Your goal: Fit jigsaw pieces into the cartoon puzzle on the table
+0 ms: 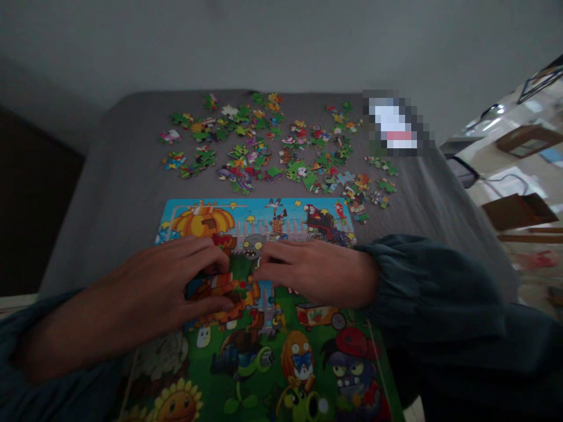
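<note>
A colourful cartoon puzzle board (pixel 240 220) lies in front of me, its upper edge bright blue with a pumpkin at the left. Over its left-middle part is my left hand (pixel 176 281), thumb and curled fingers either side of some joined orange puzzle pieces (pixel 226 287) and touching them. From the right reaches my right hand (pixel 308 269), its fingertips pinched together at the edge of a puzzle piece (pixel 266 293) with a pale fence on it. The fingers partly cover that piece. Below the hands, a green picture with cartoon plants and zombies shows.
Several loose puzzle pieces (pixel 246 135) are scattered over the grey cloth surface (pixel 118 176) beyond the board. A blurred-out phone-like object (pixel 396 126) lies at the far right. A grey wall (pixel 264 47) stands behind. Brown boxes (pixel 521 211) and other clutter are off to the right.
</note>
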Demonstrator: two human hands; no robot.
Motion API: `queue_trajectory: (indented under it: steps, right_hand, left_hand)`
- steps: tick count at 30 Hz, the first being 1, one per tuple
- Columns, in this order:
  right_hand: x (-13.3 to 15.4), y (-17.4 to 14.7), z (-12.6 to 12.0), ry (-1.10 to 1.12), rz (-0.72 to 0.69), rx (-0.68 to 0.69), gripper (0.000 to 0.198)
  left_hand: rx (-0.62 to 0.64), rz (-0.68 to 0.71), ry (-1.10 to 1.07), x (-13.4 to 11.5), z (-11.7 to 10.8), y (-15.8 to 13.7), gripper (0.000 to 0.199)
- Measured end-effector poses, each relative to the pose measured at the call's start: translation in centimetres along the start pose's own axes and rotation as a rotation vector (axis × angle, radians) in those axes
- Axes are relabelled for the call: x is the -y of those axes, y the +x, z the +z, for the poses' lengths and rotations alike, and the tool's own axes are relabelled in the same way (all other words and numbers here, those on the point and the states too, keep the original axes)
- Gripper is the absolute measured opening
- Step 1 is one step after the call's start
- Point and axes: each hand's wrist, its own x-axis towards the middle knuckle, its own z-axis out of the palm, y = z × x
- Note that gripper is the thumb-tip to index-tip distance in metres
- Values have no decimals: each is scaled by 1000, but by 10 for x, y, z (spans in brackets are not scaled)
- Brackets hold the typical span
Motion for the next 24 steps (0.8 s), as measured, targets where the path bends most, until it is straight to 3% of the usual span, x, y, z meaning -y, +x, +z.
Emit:
queue_trajectory:
  steps: [6,15,24]
  right_hand:
    - [0,-1,-2,-56,-4,11,27]
    - [9,0,-2,42,-121,-94,25]
    - [20,9,13,41,29,-151,23]
  left_hand:
    - [13,0,-12,-2,-2,2,34]
    - [19,-15,-22,0,0,0,35]
    - [6,-18,18,-7,-3,2,27]
